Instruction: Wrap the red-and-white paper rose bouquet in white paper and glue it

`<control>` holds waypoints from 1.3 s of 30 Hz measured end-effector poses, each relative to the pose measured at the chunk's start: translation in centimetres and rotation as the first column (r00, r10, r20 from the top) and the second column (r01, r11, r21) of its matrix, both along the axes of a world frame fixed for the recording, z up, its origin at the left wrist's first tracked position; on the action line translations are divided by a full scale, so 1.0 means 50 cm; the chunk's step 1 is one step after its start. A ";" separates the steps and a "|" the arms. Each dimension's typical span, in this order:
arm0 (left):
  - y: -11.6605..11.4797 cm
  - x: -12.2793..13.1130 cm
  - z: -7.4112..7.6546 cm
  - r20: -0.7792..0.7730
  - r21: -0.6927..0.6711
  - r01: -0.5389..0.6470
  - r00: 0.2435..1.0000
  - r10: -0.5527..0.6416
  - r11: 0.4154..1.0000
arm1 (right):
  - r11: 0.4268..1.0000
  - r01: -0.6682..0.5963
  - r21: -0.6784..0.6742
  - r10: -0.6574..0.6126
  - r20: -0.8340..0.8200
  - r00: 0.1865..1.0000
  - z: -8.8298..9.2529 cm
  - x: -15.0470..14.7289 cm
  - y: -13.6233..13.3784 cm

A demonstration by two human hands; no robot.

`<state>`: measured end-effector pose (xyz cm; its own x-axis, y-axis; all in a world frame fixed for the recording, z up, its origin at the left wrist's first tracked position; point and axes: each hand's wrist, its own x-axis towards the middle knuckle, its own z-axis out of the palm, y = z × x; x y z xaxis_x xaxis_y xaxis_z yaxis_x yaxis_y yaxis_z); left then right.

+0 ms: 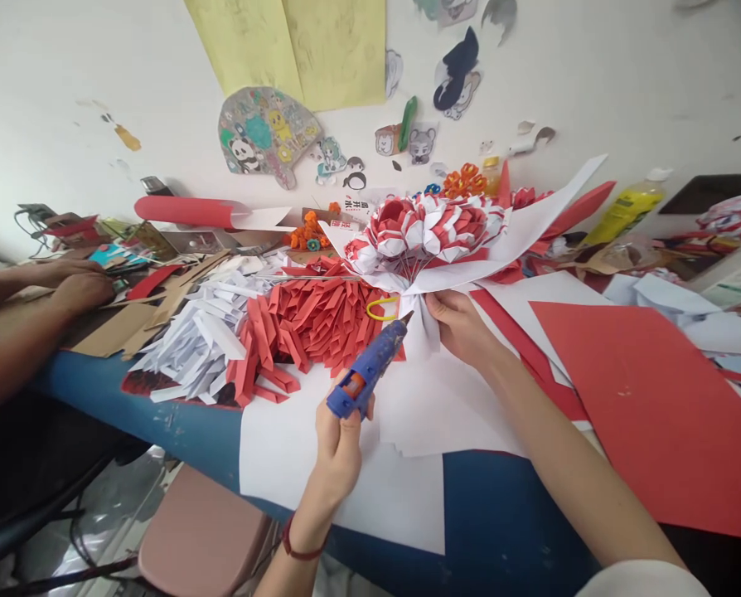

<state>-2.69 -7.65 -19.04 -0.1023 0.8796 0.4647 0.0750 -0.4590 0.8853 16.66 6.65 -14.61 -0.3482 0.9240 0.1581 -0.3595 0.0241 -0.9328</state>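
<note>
My left hand (339, 444), with a dark red band at the wrist, is closed around a blue hot glue gun (367, 369). The gun's nozzle points up and right, at the gathered lower part of a white paper wrap. Whether it touches the paper I cannot tell. My right hand (461, 327) pinches that gathered part of the bouquet (421, 327) from the right. Red and white folded-paper flowers (429, 228) fill the bouquet, on thin stems inside the flaring wrap. A yellow loop (381, 309) shows just left of the wrap's gathered base.
Folded strips lie in a white pile (202, 336) and a red pile (321, 315). White sheets (339, 481) and red paper (662, 414) cover the blue table (507, 514). At left are another person's hands (81, 286). A yellow bottle (632, 203) stands behind; a pink stool (200, 531) is below.
</note>
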 end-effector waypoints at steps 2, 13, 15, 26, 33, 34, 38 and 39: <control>-0.004 0.000 0.005 -0.081 0.005 -0.023 0.996 0.023 1.000 | 1.000 -0.013 -0.023 0.012 -0.014 1.000 -0.001 -0.006 -0.005; -0.014 0.006 0.008 -0.121 0.052 -0.106 0.986 0.111 0.993 | 0.999 -0.019 -0.026 0.018 -0.038 0.999 0.000 -0.018 -0.016; -0.017 0.006 0.006 -0.056 0.049 -0.110 0.992 0.113 0.993 | 1.000 -0.010 -0.021 0.009 -0.039 0.999 -0.001 -0.015 -0.014; -0.024 0.009 -0.012 0.042 0.087 -0.109 0.994 0.106 0.990 | 0.996 -0.065 0.053 0.069 -0.066 0.995 -0.004 0.007 -0.006; -0.026 0.014 -0.012 0.036 0.089 -0.067 0.997 0.064 0.994 | 0.998 -0.013 0.069 0.013 -0.002 1.000 -0.004 0.008 -0.006; -0.026 0.015 -0.012 0.036 0.091 -0.078 0.997 0.075 0.993 | 0.997 -0.006 0.072 0.006 0.007 1.000 -0.004 0.007 -0.006; -0.024 0.018 -0.013 0.029 0.092 -0.120 0.993 0.117 0.989 | 0.995 0.012 0.099 -0.015 0.028 1.000 -0.003 0.006 -0.007; -0.024 0.018 -0.013 0.023 0.090 -0.123 0.992 0.122 0.988 | 0.994 0.019 0.104 -0.022 0.028 0.999 -0.002 0.006 -0.007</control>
<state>-1.78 -8.86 -19.71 -0.2153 0.8140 0.5394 0.1204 -0.5260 0.8419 16.94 6.31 -14.73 -0.3349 0.9103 0.2432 -0.3308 0.1281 -0.9350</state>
